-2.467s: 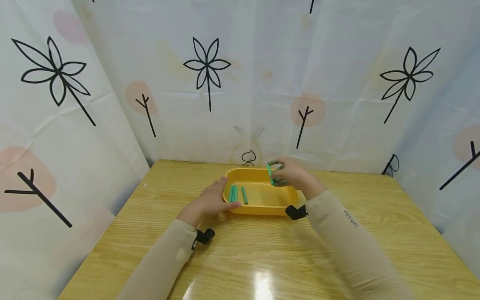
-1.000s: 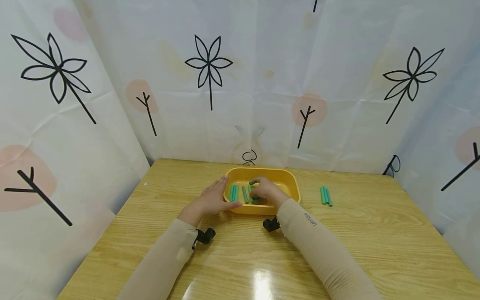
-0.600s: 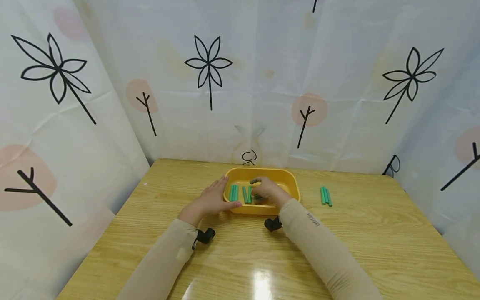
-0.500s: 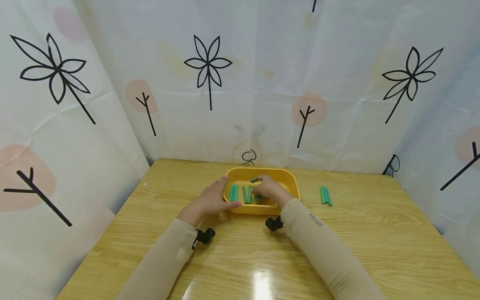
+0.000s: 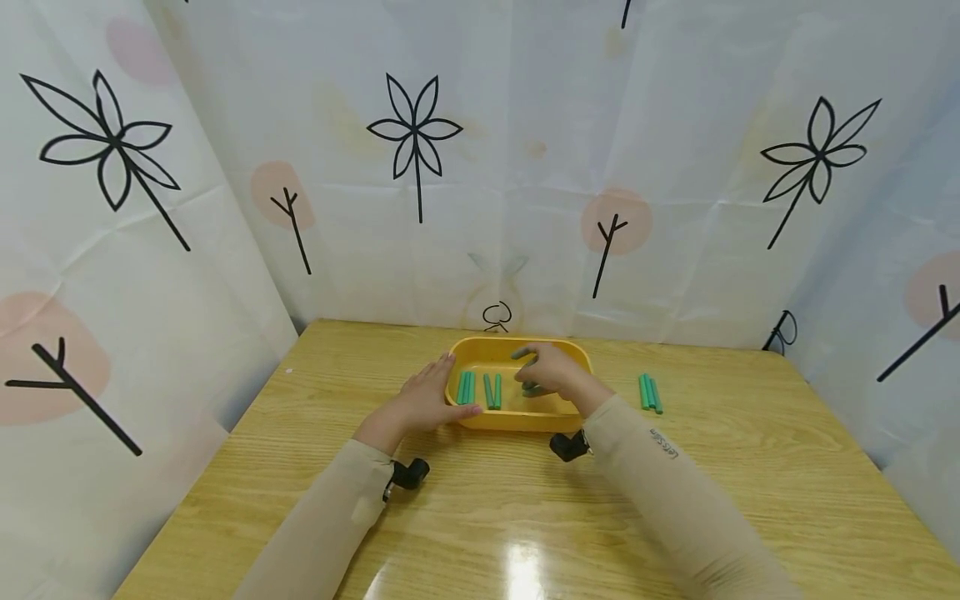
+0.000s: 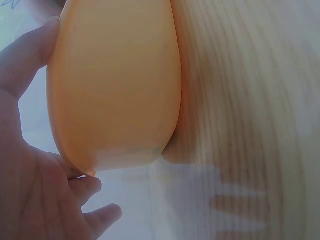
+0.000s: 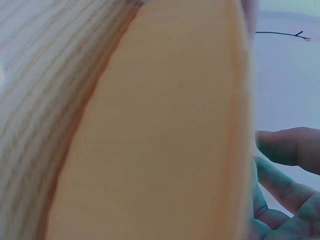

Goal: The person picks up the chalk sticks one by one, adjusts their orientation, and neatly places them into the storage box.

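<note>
Along the left edge of a yellow plastic tray (image 5: 517, 422), my left hand (image 5: 420, 402) rests with straight fingers, its thumb lying on the front rim. Green chalk sticks (image 5: 466, 388) lie side by side at the tray's left end. Just right of them, two more chalk sticks (image 5: 498, 392) lean toward each other in a narrow V. My right hand (image 5: 551, 370) hovers over the tray's right half, holding nothing, fingers spread apart. Green dust coats its fingertips (image 7: 272, 142). In both wrist views the tray wall hides the chalk inside.
Several green chalk sticks (image 5: 649, 393) lie together on the wooden table (image 5: 480, 508), right of the tray. A patterned white cloth (image 5: 525, 167) stands behind the table and along both sides. A small black object (image 5: 780, 331) is at the back right edge.
My right hand carried a chalk stick into the tray, set it beside the single one and let go. It has since drawn back to the right. The left hand has stayed put.
</note>
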`<state>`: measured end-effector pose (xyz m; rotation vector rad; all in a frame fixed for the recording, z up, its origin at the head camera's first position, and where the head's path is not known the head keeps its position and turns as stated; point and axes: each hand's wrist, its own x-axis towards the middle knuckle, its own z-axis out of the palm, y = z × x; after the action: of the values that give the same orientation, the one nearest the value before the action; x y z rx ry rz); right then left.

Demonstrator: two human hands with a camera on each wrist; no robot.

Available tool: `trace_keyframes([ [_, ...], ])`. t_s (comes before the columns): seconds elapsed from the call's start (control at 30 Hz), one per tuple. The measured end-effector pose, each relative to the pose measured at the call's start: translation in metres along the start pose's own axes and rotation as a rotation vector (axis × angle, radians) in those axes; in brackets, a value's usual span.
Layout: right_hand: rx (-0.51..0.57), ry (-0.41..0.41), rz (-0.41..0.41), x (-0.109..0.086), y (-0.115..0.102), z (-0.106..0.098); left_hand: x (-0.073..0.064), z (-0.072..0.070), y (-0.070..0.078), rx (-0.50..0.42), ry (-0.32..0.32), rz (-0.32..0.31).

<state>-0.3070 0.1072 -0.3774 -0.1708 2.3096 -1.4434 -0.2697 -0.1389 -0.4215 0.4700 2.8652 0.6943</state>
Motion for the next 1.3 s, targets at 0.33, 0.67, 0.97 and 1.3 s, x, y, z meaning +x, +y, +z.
trace_keyframes([
  [0.33,-0.016,-0.001,-0.030,-0.018,-0.015,-0.023,-0.001,-0.001,0.000,0.005,-0.001,0.001],
  [0.67,-0.076,-0.018,-0.092,-0.037,-0.028,-0.044,0.000,0.001,-0.001,0.009,0.000,0.003],
  [0.97,-0.124,0.013,-0.098,-0.051,-0.029,-0.069,-0.001,0.000,0.000,-0.005,-0.003,0.006],
  [1.3,-0.208,0.077,-0.111,-0.066,-0.024,-0.098,-0.001,-0.001,0.000,-0.002,-0.003,0.012],
])
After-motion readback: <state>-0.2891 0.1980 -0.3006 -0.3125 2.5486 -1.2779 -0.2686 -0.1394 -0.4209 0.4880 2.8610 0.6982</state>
